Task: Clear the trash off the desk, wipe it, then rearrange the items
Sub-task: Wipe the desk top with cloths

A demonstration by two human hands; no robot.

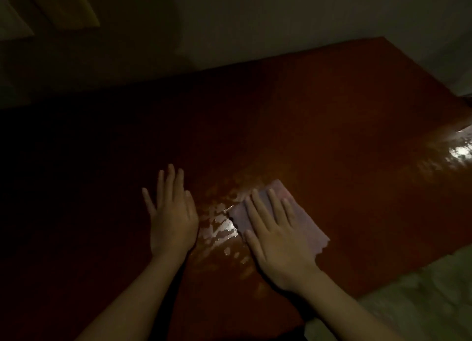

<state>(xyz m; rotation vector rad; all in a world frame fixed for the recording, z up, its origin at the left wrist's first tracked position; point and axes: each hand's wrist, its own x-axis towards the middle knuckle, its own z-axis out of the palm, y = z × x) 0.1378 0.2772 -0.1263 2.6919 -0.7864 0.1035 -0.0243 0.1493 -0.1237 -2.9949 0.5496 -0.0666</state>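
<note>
Glossy red-brown desk [319, 115]: right hand [277, 241] flat, pressing pale cloth [304, 220]; left hand [172, 213] flat, empty.

Only the person's two hands and forearms were in view. The left hand [173, 220] and the right hand [277, 243] were bare, with long, slender fingers [260, 207] and short, rounded nails. Tendon lines and knuckles stood out faintly on the back of the right hand. The left forearm [135, 297] and the right forearm [350, 315] were bare as well, uncovered from the wrists to the lower edge of the view. Finer detail was lost in the dim light.
</note>
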